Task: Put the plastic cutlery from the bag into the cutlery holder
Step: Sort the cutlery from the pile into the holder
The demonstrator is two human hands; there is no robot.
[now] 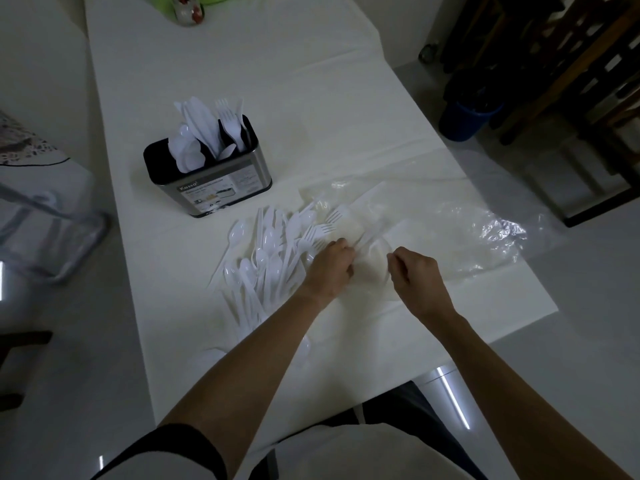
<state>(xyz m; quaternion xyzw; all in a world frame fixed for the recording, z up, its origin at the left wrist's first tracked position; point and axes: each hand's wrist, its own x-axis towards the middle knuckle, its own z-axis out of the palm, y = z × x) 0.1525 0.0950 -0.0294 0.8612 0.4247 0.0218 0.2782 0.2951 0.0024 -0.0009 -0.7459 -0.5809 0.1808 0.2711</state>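
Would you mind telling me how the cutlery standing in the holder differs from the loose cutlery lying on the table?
The sorted cutlery stands upright in the holder, handles down; the loose cutlery lies flat on the table. The sorted cutlery is largely grouped by type; the loose cutlery is a mixed heap of spoons and forks. Both are white plastic.
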